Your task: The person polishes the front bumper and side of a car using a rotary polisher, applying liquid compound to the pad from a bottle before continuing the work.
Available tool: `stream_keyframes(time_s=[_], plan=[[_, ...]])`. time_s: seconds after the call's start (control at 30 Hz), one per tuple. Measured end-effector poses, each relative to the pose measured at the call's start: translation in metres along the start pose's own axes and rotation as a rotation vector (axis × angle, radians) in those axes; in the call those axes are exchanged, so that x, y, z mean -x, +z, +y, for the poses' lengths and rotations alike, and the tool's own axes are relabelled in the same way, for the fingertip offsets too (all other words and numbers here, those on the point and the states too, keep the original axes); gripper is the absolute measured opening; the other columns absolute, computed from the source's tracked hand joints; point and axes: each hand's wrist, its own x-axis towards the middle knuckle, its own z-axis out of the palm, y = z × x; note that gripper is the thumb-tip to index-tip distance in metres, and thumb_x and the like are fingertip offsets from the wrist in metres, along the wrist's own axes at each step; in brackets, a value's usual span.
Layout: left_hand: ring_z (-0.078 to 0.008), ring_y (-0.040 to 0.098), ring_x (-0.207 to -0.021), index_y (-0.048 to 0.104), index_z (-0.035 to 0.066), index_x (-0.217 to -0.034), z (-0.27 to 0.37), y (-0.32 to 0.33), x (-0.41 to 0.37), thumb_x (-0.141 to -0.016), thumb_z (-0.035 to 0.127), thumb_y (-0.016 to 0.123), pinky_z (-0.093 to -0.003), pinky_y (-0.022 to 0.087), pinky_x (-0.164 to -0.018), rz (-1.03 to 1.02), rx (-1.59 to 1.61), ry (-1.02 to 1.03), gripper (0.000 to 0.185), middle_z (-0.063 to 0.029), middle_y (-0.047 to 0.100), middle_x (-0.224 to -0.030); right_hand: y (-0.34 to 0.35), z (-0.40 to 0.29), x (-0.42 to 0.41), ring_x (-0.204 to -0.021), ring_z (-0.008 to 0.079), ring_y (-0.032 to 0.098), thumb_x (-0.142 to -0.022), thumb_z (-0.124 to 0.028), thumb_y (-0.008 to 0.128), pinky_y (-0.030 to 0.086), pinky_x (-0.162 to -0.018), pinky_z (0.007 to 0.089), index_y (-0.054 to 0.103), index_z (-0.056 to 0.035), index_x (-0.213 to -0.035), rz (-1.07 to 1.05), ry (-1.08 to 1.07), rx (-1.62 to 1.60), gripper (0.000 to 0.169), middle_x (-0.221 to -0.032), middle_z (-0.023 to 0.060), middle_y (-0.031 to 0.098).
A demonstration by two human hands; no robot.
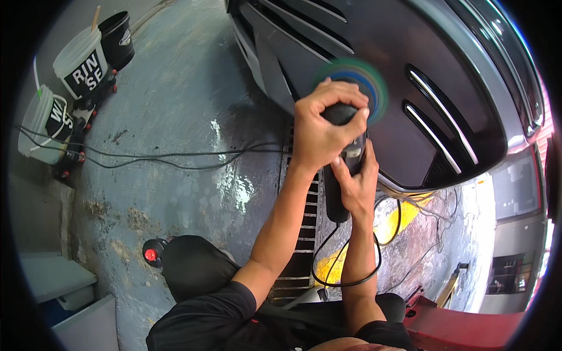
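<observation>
An electric car polisher (338, 193) is in both hands. My left hand (331, 125) wraps over its black head, just behind the pad. My right hand (358, 177) grips the body lower down, near the cord end. The round green and blue polishing pad (378, 98) looks blurred, as if spinning, and lies against the dark grey car panel (386, 39); its contact face is hidden. Chrome-edged slots (443, 116) are set in the panel right of the pad. From the polisher's handle a black cord (314, 263) loops over my right forearm.
A floor drain grate (307, 228) runs beneath my arms. Long cables (184, 154) cross the floor at left. White buckets (85, 66) and a black bucket (117, 41) stand by the wall. A dark bottle with a red cap (151, 254) is beside my knee. Red metal equipment (456, 324) sits lower right.
</observation>
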Motion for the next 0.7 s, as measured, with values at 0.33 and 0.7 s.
stream_keyframes(time_s=[0.33,0.7], plan=[[-0.0220,0.073,-0.111,0.079,-0.001,-0.095,0.000,-0.017,-0.025,-0.084,-0.005,0.076,-0.0376,0.054,-0.104,0.048,0.064,-0.019,0.012,-0.0112,0.080,-0.100,0.017,-0.021,-0.025,-0.094,0.0261,0.076,-0.082,-0.035,0.088,0.057,-0.087,0.0381,0.058,0.0084,-0.131,0.017,-0.023,-0.006,0.072,-0.101,0.0229,0.076],[-0.0237,0.075,-0.109,0.077,0.006,-0.084,0.009,0.029,0.010,-0.078,0.002,0.080,-0.0534,0.038,-0.120,-0.167,-0.031,0.011,0.008,-0.0033,0.080,-0.094,-0.003,0.015,0.026,-0.087,0.0128,0.057,-0.084,-0.026,0.083,0.051,-0.080,0.0312,0.056,0.0026,-0.113,0.201,0.006,-0.215,0.049,-0.092,0.0064,0.066]])
